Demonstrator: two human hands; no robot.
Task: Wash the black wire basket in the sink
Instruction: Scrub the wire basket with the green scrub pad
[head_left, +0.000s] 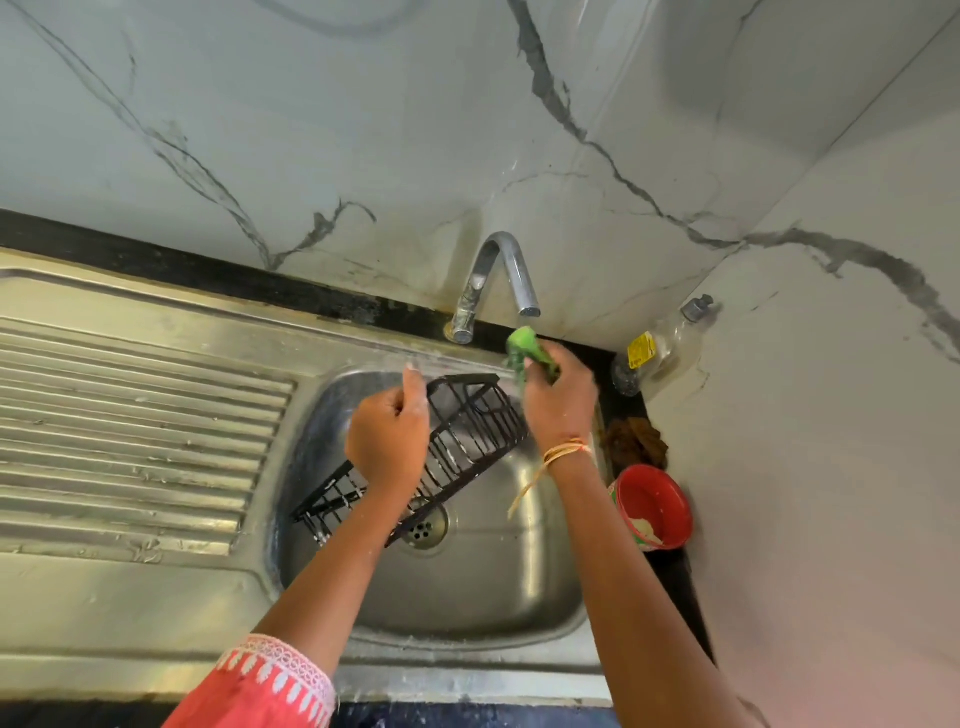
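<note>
The black wire basket (457, 441) lies tilted inside the steel sink bowl (498, 582). One end leans high toward the back rim and the other end is low, near the left wall, above the drain (425, 525). Probably it leans like this so that water and foam can run off it. White soap marks show on several wires.

The left hand (388, 441) is over the middle of the basket with its fingers curled. It seems to steady the top wire, but the back of the hand covers the contact, so I cannot tell if it really grips. The right hand (558, 402) holds a green scrubber (530, 353) tightly, lifted just under the spout of the tap (498, 275). In my judgement this is for wetting or rinsing the scrubber, but no water stream is clearly visible.

The left forearm hides part of the basket. At the right of the sink stand a clear bottle (665, 343), a brown cloth (636, 441) and a red tub (654, 506) with some pale paste inside; the label of the bottle is too small to read. The right hand is blurred.
</note>
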